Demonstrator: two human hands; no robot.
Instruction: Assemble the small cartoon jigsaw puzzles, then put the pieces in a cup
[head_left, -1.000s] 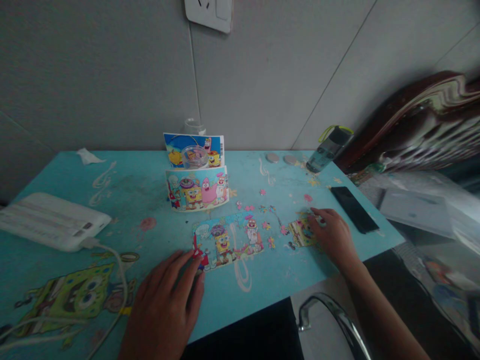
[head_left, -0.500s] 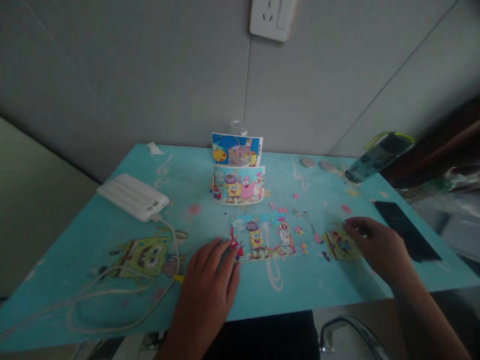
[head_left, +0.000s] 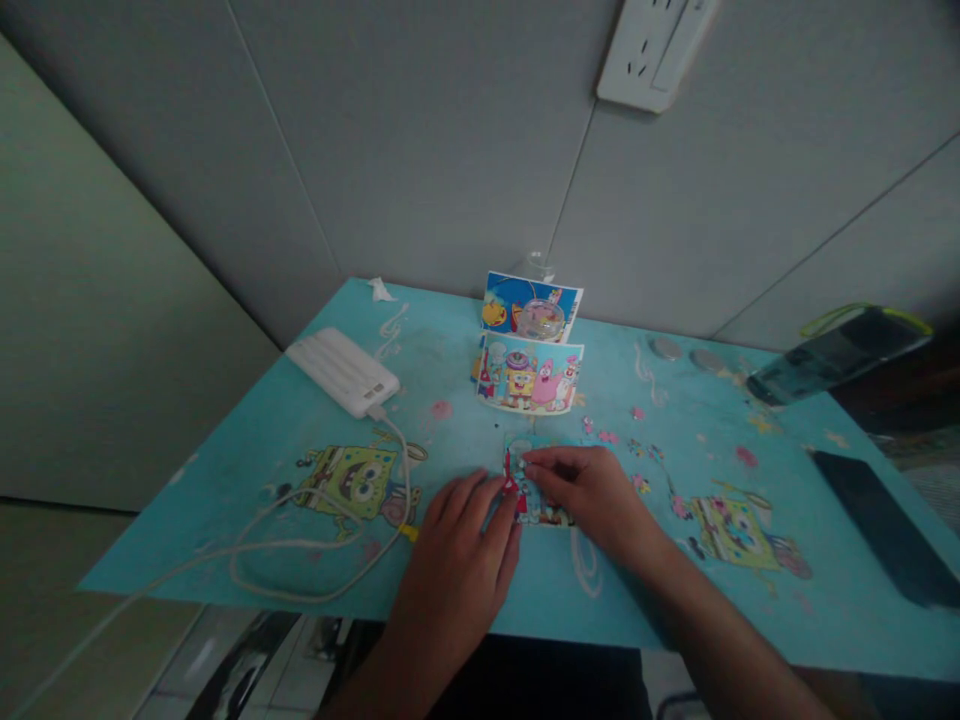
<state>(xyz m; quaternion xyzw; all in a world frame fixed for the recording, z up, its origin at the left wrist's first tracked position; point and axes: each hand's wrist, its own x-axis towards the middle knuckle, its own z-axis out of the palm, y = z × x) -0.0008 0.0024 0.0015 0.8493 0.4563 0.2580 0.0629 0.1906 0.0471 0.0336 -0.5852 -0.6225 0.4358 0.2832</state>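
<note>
In the head view, my left hand (head_left: 469,540) lay with its fingers loosely spread, the tips at the left edge of the jigsaw puzzle (head_left: 540,516), which was flat on the worktop (head_left: 420,612) in front of me. My right hand (head_left: 596,490) was above the puzzle and hid its right part. There the thumb and forefinger were brought near together over the left part, but I could not tell if a small piece was between them.

In my judgement, the thin puzzle could break at its joints if my left fingers pushed sideways, or could slide if they pressed too weakly. If the right fingertips came down crooked, they could lift the neighbouring pieces. Several loose pieces (head_left: 640,484) lay to the right of my right hand; a careless sweep of it could scatter them, and the printed pattern of the worktop could make them difficult to find.

The white cable (head_left: 406,470) made a loop just beside my left hand. If my wrist caught it, it could pull the power bank (head_left: 343,370). The picture card (head_left: 531,374) stood behind the puzzle, and a bump could knock it over.
</note>
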